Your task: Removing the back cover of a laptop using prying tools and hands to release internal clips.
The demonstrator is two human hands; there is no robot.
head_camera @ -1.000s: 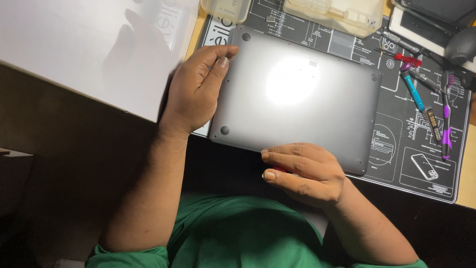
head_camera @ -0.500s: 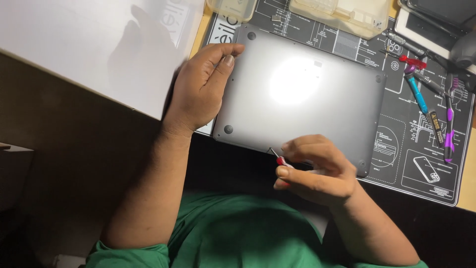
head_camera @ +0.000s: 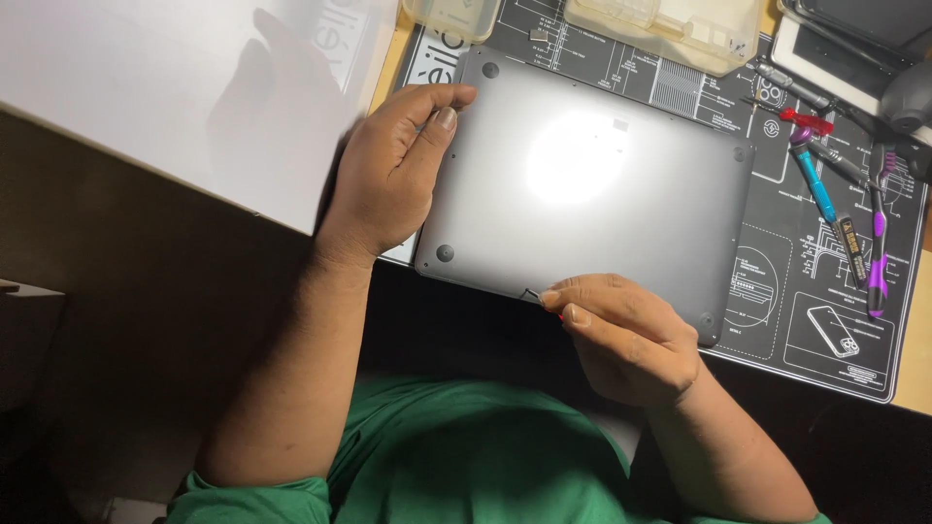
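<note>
Laptop (head_camera: 582,184) is lying base-up on the mat (head_camera: 777,320), looking rigid, smooth and slippery, best gripped at edges; left hand (head_camera: 388,175) is pressing flat and open on its left edge, right hand (head_camera: 621,335) is pinching a small red-tipped tool (head_camera: 546,303) at the near edge.

The grey laptop base (head_camera: 592,184) fills the middle of the black mat (head_camera: 777,320); its broad flat back lies open between the left hand (head_camera: 388,180) at 9 o'clock and the right hand (head_camera: 626,335) at 6 o'clock. At 12 o'clock clear plastic trays (head_camera: 670,29) close off the far edge. At 3 o'clock loose screwdrivers (head_camera: 845,218) clutter the mat. At 10 o'clock a white board (head_camera: 165,87) covers the surface.
</note>
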